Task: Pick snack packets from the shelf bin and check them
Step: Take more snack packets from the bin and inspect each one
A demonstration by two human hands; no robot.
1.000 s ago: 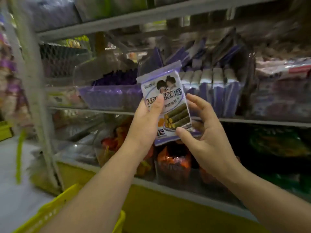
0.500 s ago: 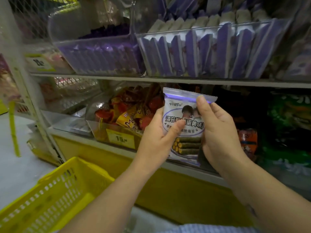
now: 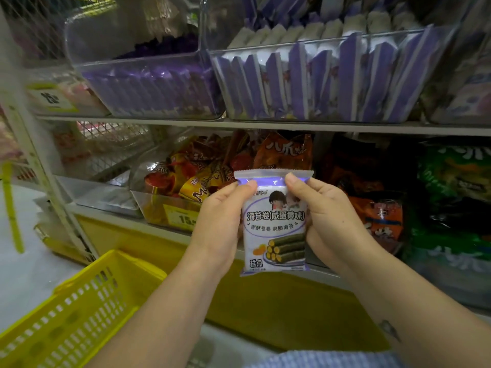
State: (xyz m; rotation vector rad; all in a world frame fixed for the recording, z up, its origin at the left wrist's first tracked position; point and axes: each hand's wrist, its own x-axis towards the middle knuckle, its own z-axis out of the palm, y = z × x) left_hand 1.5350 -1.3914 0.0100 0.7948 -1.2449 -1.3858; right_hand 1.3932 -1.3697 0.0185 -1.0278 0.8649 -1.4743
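I hold a white and purple snack packet [image 3: 275, 229] upright in front of the lower shelf, its printed front facing me. My left hand [image 3: 221, 221] grips its left edge with the thumb near the top seal. My right hand [image 3: 328, 216] grips the right edge, thumb on the top corner. Above, a clear shelf bin [image 3: 414, 46] holds several matching purple and white packets standing in rows.
A second clear bin [image 3: 87, 59] with purple packets stands to the left on the same shelf. The lower shelf carries orange packets [image 3: 287, 152], red and yellow packets [image 3: 186, 176] and green packets [image 3: 457, 181]. A yellow basket [image 3: 71, 314] sits at the lower left.
The packet came down from in front of the upper bin to the lower shelf level and now stands straight. My right hand shifted from the lower edge to the packet's top right corner.
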